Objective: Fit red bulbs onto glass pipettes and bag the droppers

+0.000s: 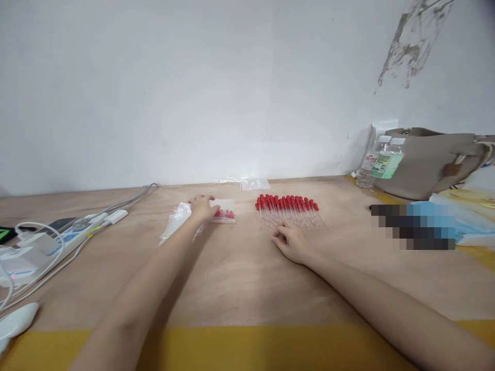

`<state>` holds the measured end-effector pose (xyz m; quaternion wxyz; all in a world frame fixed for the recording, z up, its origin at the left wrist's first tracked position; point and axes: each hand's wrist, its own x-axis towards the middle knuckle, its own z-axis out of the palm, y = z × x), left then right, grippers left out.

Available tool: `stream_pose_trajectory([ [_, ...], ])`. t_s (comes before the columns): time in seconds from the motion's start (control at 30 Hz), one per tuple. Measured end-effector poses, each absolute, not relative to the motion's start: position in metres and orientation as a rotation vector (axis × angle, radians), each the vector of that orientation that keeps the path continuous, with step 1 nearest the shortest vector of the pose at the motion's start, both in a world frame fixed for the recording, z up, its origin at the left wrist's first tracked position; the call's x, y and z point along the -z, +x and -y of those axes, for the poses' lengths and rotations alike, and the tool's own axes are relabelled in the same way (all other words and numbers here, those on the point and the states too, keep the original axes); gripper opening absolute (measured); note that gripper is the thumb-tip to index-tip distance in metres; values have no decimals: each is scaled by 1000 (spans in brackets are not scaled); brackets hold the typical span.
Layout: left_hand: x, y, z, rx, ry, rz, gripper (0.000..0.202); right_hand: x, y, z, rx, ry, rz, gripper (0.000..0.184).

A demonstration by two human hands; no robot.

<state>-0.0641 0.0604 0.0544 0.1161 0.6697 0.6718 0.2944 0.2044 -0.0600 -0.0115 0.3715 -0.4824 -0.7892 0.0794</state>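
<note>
My left hand (203, 207) is over a clear plastic zip bag (228, 219) with several red pieces (227, 213) inside. Its thumb and fingers are apart, and nothing shows gripped between them. Under and left of this hand lie crumpled clear bags (176, 219). My right hand (292, 242) rests on the table with its fingers curled in toward the thumb. I see nothing in them. Just beyond the right hand are clear, thin-stemmed droppers (288, 208) with red bulbs, spread in a row, bulbs toward the wall and tips toward me.
A flat clear bag (255, 184) lies by the wall. At left are a power strip (73, 234), chargers (23, 263), cables and a white mouse-shaped object (17, 322). On the right stand bottles (389, 159) and a grey-beige handbag (429, 165), near a blue package (436, 219).
</note>
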Motion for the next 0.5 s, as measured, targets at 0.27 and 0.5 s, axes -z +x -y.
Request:
stream_pose_trajectory([
  [0.27,-14,-122,-29,-307,2196,-2550,58,12,203,60,-178,-1253,2027,8],
  [0.5,-12,-132,-31,-93,2187,-2418,40,12,203,59,-164,-1272,2027,7],
])
